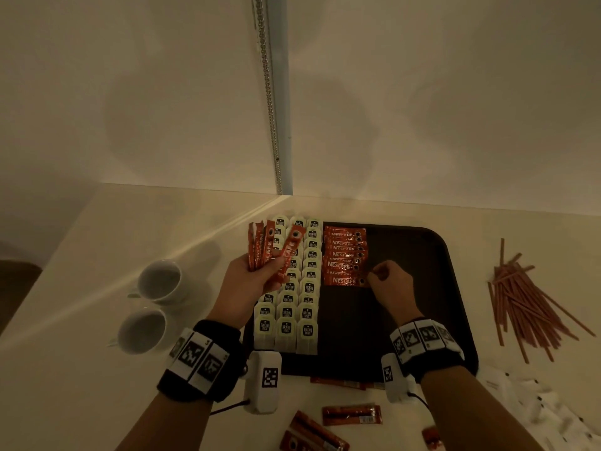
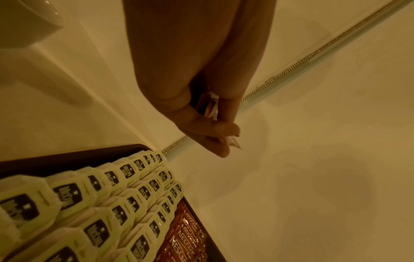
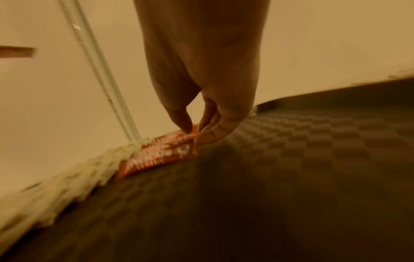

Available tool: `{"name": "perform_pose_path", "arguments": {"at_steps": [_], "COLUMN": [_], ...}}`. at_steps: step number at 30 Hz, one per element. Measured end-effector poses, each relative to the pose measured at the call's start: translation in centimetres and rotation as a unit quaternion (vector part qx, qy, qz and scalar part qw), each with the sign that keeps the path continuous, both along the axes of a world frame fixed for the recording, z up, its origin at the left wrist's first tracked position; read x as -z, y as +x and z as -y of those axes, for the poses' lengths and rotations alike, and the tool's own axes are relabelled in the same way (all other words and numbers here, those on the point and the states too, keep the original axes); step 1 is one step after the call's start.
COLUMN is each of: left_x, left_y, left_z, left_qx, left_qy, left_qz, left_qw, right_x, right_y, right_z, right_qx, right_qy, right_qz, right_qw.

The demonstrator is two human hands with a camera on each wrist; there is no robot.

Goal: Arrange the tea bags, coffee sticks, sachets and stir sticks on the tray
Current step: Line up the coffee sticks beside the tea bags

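The Nescafé coffee sticks (image 1: 346, 257) were only partly laid: a column of them lay overlapped on the dark tray (image 1: 455, 288), just beside three finished-looking columns of tea bags (image 1: 287, 301) that filled the tray's left side. The right hand (image 1: 392, 284) pinched the right end of the nearest stick in that column with thumb and fingertips, apparently setting it in place. The left hand (image 1: 250, 281), raised over the tea bags, gripped a fanned bunch of further sticks (image 1: 271, 249), fingers curled round them. More coffee sticks (image 1: 351, 415) lay loose on the tabletop (image 1: 81, 402) near the tray's front edge. The stir sticks (image 1: 523, 304) were piled on the tabletop right of the tray, and the white sachets (image 1: 533, 408) were heaped at its front right, both seemingly untouched. Two white cups (image 1: 153, 304) stood left of the tray. By my judgement, roughly half the job remained.
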State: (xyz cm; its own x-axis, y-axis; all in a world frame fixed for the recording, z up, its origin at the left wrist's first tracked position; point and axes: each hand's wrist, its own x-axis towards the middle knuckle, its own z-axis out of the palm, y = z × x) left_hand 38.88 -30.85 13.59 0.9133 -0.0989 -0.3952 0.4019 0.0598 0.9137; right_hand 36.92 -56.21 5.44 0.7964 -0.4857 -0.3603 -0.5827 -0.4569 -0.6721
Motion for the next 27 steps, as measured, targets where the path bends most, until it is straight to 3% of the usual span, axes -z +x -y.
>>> {"name": "perform_pose_path", "arguments": {"at_steps": [3, 7, 11, 14, 17, 27], "left_x": [-0.4, -1.3, -2.2, -2.5, -2.4, -1.6], "left_y": [0.2, 0.8, 1.0, 0.9, 0.7, 0.6], "left_z": [0.4, 1.2, 1.5, 1.2, 1.1, 1.6], "left_qx": [0.040, 0.092, 0.075, 0.058, 0.063, 0.069], "left_qy": [0.059, 0.132, 0.121, 0.043, 0.020, 0.079], "left_qz": [0.043, 0.110, 0.136, 0.105, 0.102, 0.135], "left_qw": [0.997, 0.981, 0.980, 0.992, 0.993, 0.985], "right_x": [-3.5, -7.7, -8.5, -8.1, -8.0, -8.0], "right_y": [-0.1, -0.2, -0.2, -0.1, -0.2, -0.4], "right_z": [-1.8, -5.2, -6.4, -6.4, -6.6, -7.5], "right_qx": [-0.041, -0.164, -0.114, -0.066, -0.056, -0.110], "right_qy": [0.109, 0.343, 0.463, 0.499, 0.536, 0.468], "right_qz": [0.120, 0.155, 0.155, 0.149, 0.147, 0.173], "right_qw": [0.986, 0.912, 0.865, 0.851, 0.829, 0.859]}}
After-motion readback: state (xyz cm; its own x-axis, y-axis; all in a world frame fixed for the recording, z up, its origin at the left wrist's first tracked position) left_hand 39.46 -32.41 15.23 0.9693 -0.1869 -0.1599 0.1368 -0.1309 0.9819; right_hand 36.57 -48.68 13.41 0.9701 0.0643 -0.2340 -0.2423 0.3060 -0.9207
